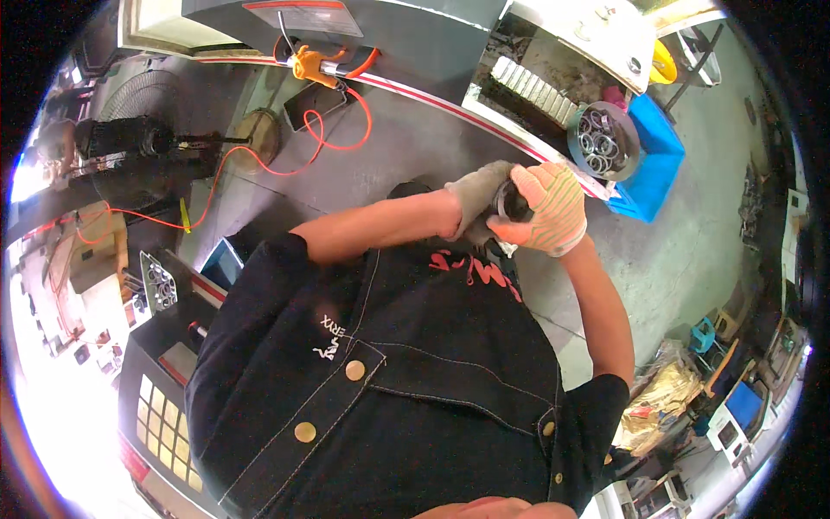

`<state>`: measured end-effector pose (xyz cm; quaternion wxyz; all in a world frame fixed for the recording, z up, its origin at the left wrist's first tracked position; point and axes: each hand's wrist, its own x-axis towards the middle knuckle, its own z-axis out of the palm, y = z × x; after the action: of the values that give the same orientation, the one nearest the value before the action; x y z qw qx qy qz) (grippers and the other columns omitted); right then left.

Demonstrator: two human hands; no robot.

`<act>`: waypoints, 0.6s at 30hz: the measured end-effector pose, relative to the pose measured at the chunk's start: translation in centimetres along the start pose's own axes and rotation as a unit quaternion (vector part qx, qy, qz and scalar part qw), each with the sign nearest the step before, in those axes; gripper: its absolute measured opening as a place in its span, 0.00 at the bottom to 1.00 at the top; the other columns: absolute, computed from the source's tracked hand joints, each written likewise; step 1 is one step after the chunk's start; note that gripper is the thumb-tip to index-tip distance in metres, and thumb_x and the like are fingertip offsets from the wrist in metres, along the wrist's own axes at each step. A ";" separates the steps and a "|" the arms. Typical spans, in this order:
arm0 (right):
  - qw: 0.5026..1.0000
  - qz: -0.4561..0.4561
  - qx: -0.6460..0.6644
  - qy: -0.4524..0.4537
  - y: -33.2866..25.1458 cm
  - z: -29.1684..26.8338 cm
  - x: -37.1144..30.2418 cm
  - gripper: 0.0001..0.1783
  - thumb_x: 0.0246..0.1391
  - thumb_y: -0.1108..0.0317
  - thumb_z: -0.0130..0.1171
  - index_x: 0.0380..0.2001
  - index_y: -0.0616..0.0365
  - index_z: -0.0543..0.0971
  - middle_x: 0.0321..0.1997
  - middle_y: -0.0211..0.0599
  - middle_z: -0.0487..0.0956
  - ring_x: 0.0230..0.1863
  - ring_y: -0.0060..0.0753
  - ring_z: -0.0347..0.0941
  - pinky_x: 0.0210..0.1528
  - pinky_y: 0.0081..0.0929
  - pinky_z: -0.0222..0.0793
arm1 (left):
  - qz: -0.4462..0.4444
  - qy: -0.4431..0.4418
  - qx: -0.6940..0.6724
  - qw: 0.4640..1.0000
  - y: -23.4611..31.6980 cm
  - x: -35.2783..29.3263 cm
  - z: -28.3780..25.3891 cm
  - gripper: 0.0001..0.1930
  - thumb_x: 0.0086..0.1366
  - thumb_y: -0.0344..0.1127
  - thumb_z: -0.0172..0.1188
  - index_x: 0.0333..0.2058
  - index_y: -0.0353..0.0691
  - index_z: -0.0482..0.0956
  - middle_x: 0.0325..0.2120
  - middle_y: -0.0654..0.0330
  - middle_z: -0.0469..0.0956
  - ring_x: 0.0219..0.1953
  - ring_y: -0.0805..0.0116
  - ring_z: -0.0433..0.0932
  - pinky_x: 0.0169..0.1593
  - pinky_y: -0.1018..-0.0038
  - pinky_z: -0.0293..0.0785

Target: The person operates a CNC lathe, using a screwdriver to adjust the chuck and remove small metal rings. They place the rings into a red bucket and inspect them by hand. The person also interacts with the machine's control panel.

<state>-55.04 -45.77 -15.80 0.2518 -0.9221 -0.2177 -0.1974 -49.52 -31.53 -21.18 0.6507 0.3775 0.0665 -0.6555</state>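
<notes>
Both my hands are gloved and meet in front of my chest around a dark, round metal part (513, 206) with a paler rim. My left hand (478, 195), in a grey glove, is closed on the part's left side. My right hand (552, 208), in a white glove with yellow and orange stripes, wraps the other side, thumb below and fingers above. The gloves cover most of the part, so its full shape is hidden. Just beyond my right hand, a round metal bowl (630, 154) holds several metal rings (598, 143).
The bowl rests by a blue crate (644, 195) beside the machine's open bay, where a row of pale blocks (534, 91) lies. An orange air gun (311, 66) hangs at the machine's front, its orange hose (367, 130) trailing left across the floor toward a standing fan (143, 134).
</notes>
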 end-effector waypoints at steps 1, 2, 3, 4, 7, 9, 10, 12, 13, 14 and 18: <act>1.000 0.001 0.002 0.017 0.1 0.1 0.3 0.34 0.26 0.48 0.66 0.37 0.60 0.71 0.25 0.38 0.72 0.25 0.41 0.68 0.32 0.35 0.63 | 0.036 0.026 -0.029 0.999 0.2 0.3 0.1 0.12 0.64 0.43 0.40 0.39 0.46 0.70 0.35 0.65 0.74 0.40 0.72 0.71 0.46 0.74 0.68; 0.998 0.056 -0.010 -0.006 -0.3 0.0 0.4 0.37 0.29 0.51 0.67 0.43 0.61 0.69 0.29 0.42 0.73 0.29 0.43 0.70 0.35 0.36 0.65 | 0.098 0.036 -0.018 0.994 0.3 0.5 0.2 0.13 0.64 0.42 0.40 0.39 0.45 0.70 0.34 0.65 0.73 0.39 0.73 0.71 0.44 0.75 0.68; 0.996 0.088 -0.004 -0.008 -0.7 0.1 0.4 0.37 0.30 0.50 0.67 0.43 0.61 0.69 0.29 0.41 0.73 0.29 0.43 0.70 0.34 0.36 0.66 | 0.157 0.049 -0.006 0.986 0.4 0.6 0.4 0.13 0.65 0.42 0.39 0.39 0.44 0.70 0.33 0.65 0.73 0.37 0.74 0.70 0.42 0.76 0.67; 0.993 0.121 0.003 -0.010 -1.1 0.2 0.3 0.37 0.30 0.50 0.67 0.43 0.61 0.69 0.29 0.41 0.73 0.28 0.43 0.70 0.34 0.36 0.66 | 0.239 0.046 0.046 0.969 0.3 0.3 0.9 0.12 0.66 0.41 0.39 0.38 0.44 0.70 0.31 0.66 0.72 0.34 0.76 0.69 0.37 0.78 0.66; 0.991 0.135 -0.025 0.008 -1.6 0.1 0.3 0.38 0.30 0.48 0.67 0.44 0.61 0.69 0.25 0.38 0.73 0.26 0.40 0.69 0.28 0.34 0.64 | 0.314 0.070 0.190 0.928 0.8 -2.0 2.3 0.11 0.66 0.33 0.41 0.45 0.38 0.66 0.37 0.64 0.70 0.38 0.75 0.69 0.42 0.78 0.65; 0.992 0.119 -0.038 0.014 -1.9 -0.3 0.5 0.39 0.28 0.47 0.68 0.42 0.60 0.70 0.23 0.36 0.73 0.25 0.39 0.69 0.26 0.34 0.63 | 0.299 0.009 0.267 0.916 1.4 -2.9 1.8 0.17 0.62 0.29 0.46 0.50 0.37 0.61 0.45 0.59 0.68 0.46 0.70 0.68 0.52 0.74 0.63; 0.994 0.101 -0.043 0.024 -1.9 -0.5 0.7 0.38 0.27 0.46 0.68 0.40 0.60 0.70 0.22 0.36 0.72 0.24 0.39 0.68 0.25 0.34 0.62 | 0.292 -0.021 0.270 0.917 1.3 -2.9 1.5 0.20 0.61 0.27 0.48 0.52 0.37 0.60 0.48 0.58 0.67 0.48 0.69 0.68 0.55 0.72 0.62; 0.995 0.065 -0.054 0.045 -1.5 -0.9 1.0 0.37 0.24 0.45 0.68 0.37 0.59 0.72 0.20 0.36 0.71 0.22 0.39 0.67 0.24 0.34 0.61 | 0.255 -0.050 0.162 0.952 0.3 -2.0 0.9 0.20 0.59 0.28 0.49 0.52 0.39 0.60 0.48 0.59 0.68 0.48 0.70 0.69 0.54 0.72 0.63; 0.996 0.055 -0.050 0.042 -1.4 -1.2 1.2 0.36 0.23 0.45 0.68 0.34 0.59 0.73 0.19 0.36 0.71 0.21 0.40 0.67 0.23 0.34 0.61 | 0.225 -0.048 0.119 0.966 0.4 -2.1 1.2 0.20 0.59 0.29 0.49 0.51 0.40 0.61 0.47 0.60 0.68 0.48 0.70 0.69 0.54 0.72 0.64; 0.997 0.045 -0.047 0.038 -1.2 -1.5 1.4 0.35 0.22 0.45 0.68 0.32 0.59 0.73 0.19 0.36 0.71 0.21 0.40 0.67 0.23 0.34 0.61 | 0.174 -0.020 0.104 0.979 0.5 -2.5 1.8 0.19 0.59 0.31 0.49 0.50 0.41 0.62 0.47 0.61 0.69 0.47 0.70 0.70 0.53 0.73 0.65; 0.998 0.067 0.020 0.010 -1.4 -1.4 1.5 0.31 0.21 0.46 0.68 0.28 0.58 0.74 0.17 0.38 0.71 0.20 0.42 0.67 0.23 0.35 0.61 | 0.033 0.000 -0.048 0.998 0.3 -1.8 2.0 0.15 0.61 0.41 0.45 0.46 0.47 0.68 0.42 0.64 0.74 0.43 0.71 0.72 0.50 0.72 0.67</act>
<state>-54.88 -45.04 -13.48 0.2846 -0.9274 -0.1571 -0.1852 -50.33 -31.28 -18.59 0.6892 0.3476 0.0854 -0.6300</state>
